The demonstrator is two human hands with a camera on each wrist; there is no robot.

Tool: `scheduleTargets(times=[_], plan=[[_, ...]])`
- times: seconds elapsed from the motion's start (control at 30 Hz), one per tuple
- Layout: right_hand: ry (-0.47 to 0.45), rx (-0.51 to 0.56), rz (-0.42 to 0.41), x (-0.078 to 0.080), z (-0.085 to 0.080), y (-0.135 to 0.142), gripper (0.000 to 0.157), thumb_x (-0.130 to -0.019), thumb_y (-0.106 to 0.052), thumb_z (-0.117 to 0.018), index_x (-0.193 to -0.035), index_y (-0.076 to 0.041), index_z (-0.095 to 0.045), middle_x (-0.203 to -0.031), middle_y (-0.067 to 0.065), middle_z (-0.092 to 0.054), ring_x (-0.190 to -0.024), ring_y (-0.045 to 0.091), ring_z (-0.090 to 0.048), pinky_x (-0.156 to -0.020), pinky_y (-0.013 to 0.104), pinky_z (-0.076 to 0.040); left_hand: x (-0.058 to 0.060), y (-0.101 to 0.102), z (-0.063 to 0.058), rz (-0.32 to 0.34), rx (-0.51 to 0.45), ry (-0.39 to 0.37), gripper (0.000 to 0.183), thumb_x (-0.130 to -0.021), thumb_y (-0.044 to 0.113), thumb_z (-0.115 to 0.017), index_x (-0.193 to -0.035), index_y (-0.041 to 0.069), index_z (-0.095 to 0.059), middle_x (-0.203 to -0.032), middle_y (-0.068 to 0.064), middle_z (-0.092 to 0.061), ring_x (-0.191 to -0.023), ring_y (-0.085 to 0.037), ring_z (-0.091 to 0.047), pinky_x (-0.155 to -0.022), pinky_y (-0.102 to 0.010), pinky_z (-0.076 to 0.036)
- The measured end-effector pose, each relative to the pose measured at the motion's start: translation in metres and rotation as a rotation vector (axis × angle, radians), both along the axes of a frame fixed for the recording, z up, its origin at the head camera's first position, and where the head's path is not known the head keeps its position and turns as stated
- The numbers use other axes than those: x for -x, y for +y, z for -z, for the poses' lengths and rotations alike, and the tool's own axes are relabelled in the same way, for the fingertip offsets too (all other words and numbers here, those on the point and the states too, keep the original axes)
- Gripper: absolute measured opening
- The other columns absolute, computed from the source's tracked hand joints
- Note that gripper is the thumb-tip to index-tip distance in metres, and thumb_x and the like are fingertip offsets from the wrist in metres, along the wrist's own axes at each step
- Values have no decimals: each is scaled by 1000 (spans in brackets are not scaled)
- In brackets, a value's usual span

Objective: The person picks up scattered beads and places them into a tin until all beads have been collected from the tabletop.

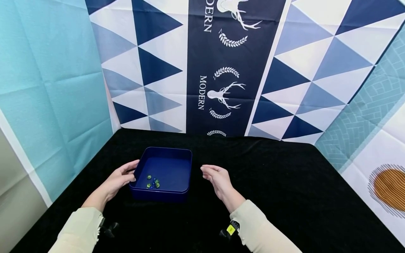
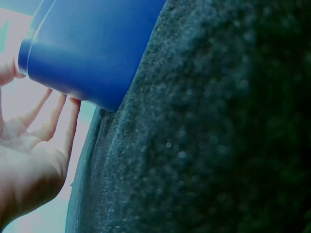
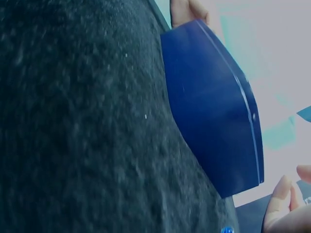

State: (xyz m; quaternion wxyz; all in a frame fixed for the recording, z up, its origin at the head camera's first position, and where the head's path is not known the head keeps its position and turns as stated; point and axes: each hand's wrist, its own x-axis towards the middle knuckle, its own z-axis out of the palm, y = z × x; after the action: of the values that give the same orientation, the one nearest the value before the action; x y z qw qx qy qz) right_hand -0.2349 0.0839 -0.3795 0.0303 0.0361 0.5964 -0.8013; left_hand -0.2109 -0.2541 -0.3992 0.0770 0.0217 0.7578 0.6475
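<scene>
A dark blue, open-topped square box point(image 1: 167, 165) stands on the black cloth. Several small shiny green pieces point(image 1: 157, 183) and blue ones lie in its near left corner. My left hand point(image 1: 117, 181) is at the box's left side, fingers spread and fairly straight; in the left wrist view the fingertips touch the outer wall and the thumb is at the rim. Right of the box, apart from it, my right hand point(image 1: 218, 179) hovers with bent fingers; nothing shows between them. A small blue piece point(image 3: 227, 229) appears at the bottom edge of the right wrist view, near that hand.
Black cloth point(image 1: 284, 186) covers the table. Patterned fabric point(image 1: 161, 63) hangs along the back, and a light blue sheet point(image 1: 53, 88) hangs at the left. Each wrist carries a strapped-on camera, the right one with a yellow tag point(image 1: 231, 229).
</scene>
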Motion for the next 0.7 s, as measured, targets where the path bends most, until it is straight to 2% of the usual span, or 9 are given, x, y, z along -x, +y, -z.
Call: scheduleTargets(times=[0.13, 0.33, 0.47, 0.7], plan=[[-21, -5, 29, 4, 2, 8, 22, -81, 5, -63, -100, 16, -61, -75, 3, -65, -67, 10, -58, -63, 22, -49, 0, 0, 1, 0, -1, 3, 73, -79, -3, -50, -147, 3, -23, -146, -24, -24, -125, -35, -31, -90, -34, -36], [-68, -48, 66, 9, 8, 15, 30, -80, 5, -64, -106, 18, -58, -78, 3, -66, -68, 10, -59, -64, 21, -49, 0, -1, 1, 7, 0, 3, 73, -80, -3, -50, -147, 3, -23, -147, -24, -22, -126, -35, -30, -92, -36, -35], [-92, -162, 55, 13, 13, 18, 32, -78, 4, -66, -107, 16, -59, -84, 7, -67, -67, 9, -61, -67, 22, -49, 0, -1, 1, 5, 2, 0, 72, -80, -3, -50, -147, 3, -23, -147, -24, -23, -126, -35, -30, -92, -35, -35], [-57, -414, 3, 15, 24, 18, 30, -75, 5, -68, -104, 13, -64, -97, 18, -67, -74, 13, -63, -83, 36, -47, 1, -1, 1, 7, -2, 4, 72, -80, -3, -50, -147, 2, -23, -147, -24, -23, -126, -34, -30, -89, -31, -37]])
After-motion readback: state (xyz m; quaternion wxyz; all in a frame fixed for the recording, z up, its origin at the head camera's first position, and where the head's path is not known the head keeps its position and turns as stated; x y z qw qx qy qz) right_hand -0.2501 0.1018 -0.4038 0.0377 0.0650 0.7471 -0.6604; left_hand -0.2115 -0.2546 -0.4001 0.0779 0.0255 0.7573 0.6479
